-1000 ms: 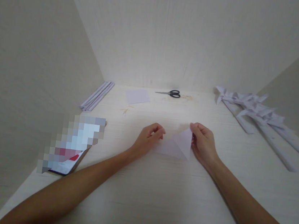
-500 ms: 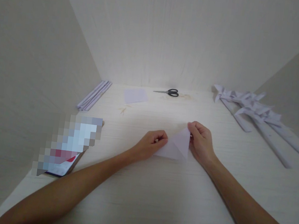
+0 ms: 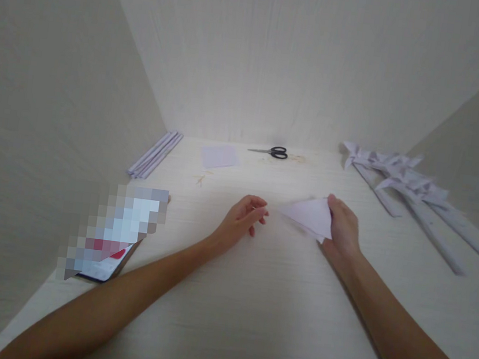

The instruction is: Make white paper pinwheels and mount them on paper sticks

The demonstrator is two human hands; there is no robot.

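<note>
Down at the middle of the pale bench (image 3: 222, 317), seen from the head camera, the right hand (image 3: 343, 233) grips a folded white paper triangle (image 3: 310, 216) by its near corner, fingers pinched shut on the paper, and the sheet juts leftward, lifted just off the surface. Across a small gap, the left hand (image 3: 241, 220) hovers with fingers loosely curled and released, holding nothing and not touching the paper.

At the back edge lie black-handled scissors (image 3: 274, 152), a flat paper square (image 3: 219, 156) beside them, and a bundle of rolled paper sticks (image 3: 155, 154) against the left wall. Off to the right sit finished paper pinwheels (image 3: 401, 176) on long paper stems. A blurred-out item (image 3: 115, 231) rests at the left.

Risk watch: with only one corner pinched, the fold could spring open or the layers slide out of line, since nothing presses the crease. A hard squeeze could crumple the thin sheet, and a sweep to the right might knock the pinwheels.
</note>
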